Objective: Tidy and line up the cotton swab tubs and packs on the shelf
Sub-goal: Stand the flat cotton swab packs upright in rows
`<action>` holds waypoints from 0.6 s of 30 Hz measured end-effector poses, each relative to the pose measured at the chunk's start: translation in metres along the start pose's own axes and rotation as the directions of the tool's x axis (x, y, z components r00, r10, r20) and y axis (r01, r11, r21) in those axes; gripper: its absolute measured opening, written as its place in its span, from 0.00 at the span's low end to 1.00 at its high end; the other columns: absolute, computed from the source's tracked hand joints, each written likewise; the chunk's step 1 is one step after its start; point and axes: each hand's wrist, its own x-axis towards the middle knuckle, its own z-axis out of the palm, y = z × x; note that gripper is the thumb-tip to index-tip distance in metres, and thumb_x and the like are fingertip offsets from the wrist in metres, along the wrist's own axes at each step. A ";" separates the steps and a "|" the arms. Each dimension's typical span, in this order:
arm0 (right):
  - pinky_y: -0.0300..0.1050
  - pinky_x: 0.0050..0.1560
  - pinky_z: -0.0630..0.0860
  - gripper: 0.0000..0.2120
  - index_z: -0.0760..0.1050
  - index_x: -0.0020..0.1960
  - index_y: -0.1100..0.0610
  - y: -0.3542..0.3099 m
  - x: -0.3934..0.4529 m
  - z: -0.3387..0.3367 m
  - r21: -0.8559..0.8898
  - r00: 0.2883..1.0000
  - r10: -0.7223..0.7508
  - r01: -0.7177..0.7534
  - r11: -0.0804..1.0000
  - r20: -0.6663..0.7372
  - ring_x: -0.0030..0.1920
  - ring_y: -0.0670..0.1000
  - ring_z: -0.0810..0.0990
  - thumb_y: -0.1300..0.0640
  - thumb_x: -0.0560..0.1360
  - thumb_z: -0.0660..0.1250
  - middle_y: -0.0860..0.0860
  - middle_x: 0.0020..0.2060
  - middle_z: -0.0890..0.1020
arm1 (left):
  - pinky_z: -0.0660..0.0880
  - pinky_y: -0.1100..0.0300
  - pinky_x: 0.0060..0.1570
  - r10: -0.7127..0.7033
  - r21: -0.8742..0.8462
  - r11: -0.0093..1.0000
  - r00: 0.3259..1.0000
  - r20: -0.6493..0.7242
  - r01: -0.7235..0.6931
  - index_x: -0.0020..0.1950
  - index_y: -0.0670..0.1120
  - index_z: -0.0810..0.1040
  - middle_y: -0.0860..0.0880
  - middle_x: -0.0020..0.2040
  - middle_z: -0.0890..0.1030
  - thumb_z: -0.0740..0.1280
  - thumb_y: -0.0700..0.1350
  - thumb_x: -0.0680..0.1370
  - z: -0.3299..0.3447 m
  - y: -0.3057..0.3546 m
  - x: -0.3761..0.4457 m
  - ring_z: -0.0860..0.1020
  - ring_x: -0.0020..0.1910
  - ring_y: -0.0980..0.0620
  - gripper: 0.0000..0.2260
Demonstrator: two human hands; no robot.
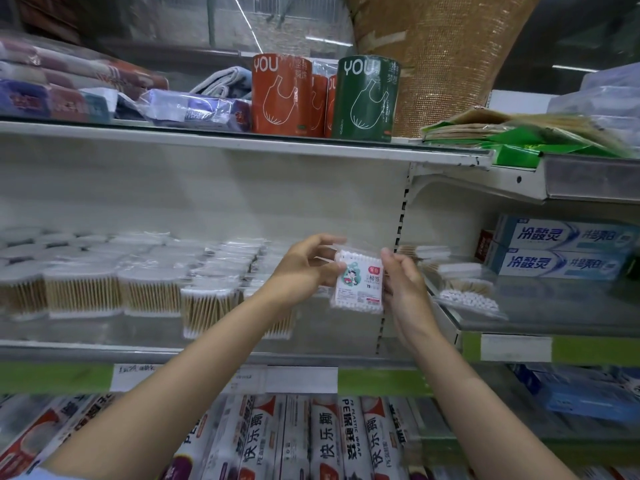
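A small clear pack of white cotton swabs (358,282) with a cartoon label is held upright in front of the middle shelf. My left hand (304,268) grips its left edge and my right hand (403,282) grips its right edge. To the left, several packs of wooden-stick swabs (145,289) stand in a row along the shelf (104,348), with more packs stacked behind them. Loose swab packs (464,289) lie tilted on the neighbouring shelf to the right.
Toothpaste boxes (561,251) sit at the far right. Above, orange and green bag rolls (325,95) and folded towels (69,81) fill the upper shelf. Plastic wrap boxes (311,438) line the shelf below. A perforated upright (398,244) divides the two bays.
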 end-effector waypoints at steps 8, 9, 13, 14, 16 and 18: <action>0.39 0.35 0.72 0.08 0.77 0.43 0.58 0.000 -0.008 -0.001 0.070 0.990 0.015 -0.025 0.997 0.141 0.37 0.48 0.77 0.58 0.77 0.61 0.51 0.36 0.81 | 0.74 0.69 0.32 -0.030 -0.178 0.984 0.991 -0.129 0.006 0.59 0.45 0.71 0.50 0.42 0.75 0.66 0.33 0.76 -0.003 -0.005 -0.003 0.79 0.36 0.61 0.14; 0.38 0.34 0.72 0.07 0.76 0.44 0.59 -0.001 -0.009 0.000 0.095 0.989 0.029 -0.043 0.995 0.142 0.36 0.48 0.77 0.58 0.77 0.61 0.52 0.36 0.81 | 0.74 0.70 0.32 -0.035 -0.175 0.985 0.991 -0.132 0.011 0.60 0.45 0.71 0.50 0.43 0.76 0.66 0.34 0.76 -0.002 -0.005 -0.003 0.79 0.37 0.61 0.14; 0.36 0.26 0.71 0.08 0.76 0.46 0.59 -0.008 -0.011 0.004 0.276 0.973 0.142 -0.189 0.942 0.182 0.25 0.46 0.73 0.56 0.77 0.62 0.53 0.32 0.78 | 0.74 0.69 0.33 -0.064 -0.192 0.981 0.985 -0.162 0.032 0.64 0.44 0.69 0.48 0.47 0.75 0.68 0.38 0.75 -0.002 -0.009 -0.001 0.80 0.36 0.61 0.19; 0.35 0.24 0.71 0.08 0.76 0.47 0.59 -0.009 -0.011 0.005 0.312 0.964 0.163 -0.224 0.923 0.208 0.24 0.46 0.72 0.55 0.77 0.62 0.53 0.32 0.78 | 0.74 0.69 0.33 -0.072 -0.193 0.980 0.982 -0.176 0.037 0.65 0.44 0.68 0.48 0.48 0.75 0.69 0.39 0.75 -0.002 -0.009 0.000 0.79 0.36 0.60 0.19; 0.34 0.23 0.71 0.09 0.76 0.48 0.59 -0.010 -0.011 0.006 0.354 0.951 0.186 -0.267 0.896 0.246 0.23 0.45 0.72 0.53 0.76 0.63 0.53 0.32 0.78 | 0.74 0.69 0.33 -0.082 -0.179 0.983 0.976 -0.201 0.046 0.64 0.45 0.68 0.49 0.48 0.76 0.69 0.41 0.75 -0.001 -0.009 0.000 0.79 0.36 0.60 0.19; 0.35 0.23 0.71 0.09 0.76 0.48 0.58 -0.011 -0.011 0.008 0.358 0.950 0.191 -0.272 0.893 0.246 0.23 0.45 0.73 0.53 0.76 0.63 0.52 0.31 0.79 | 0.74 0.70 0.33 -0.077 -0.144 0.988 0.972 -0.220 0.046 0.62 0.46 0.70 0.48 0.50 0.76 0.69 0.41 0.75 -0.001 -0.009 0.001 0.79 0.38 0.60 0.17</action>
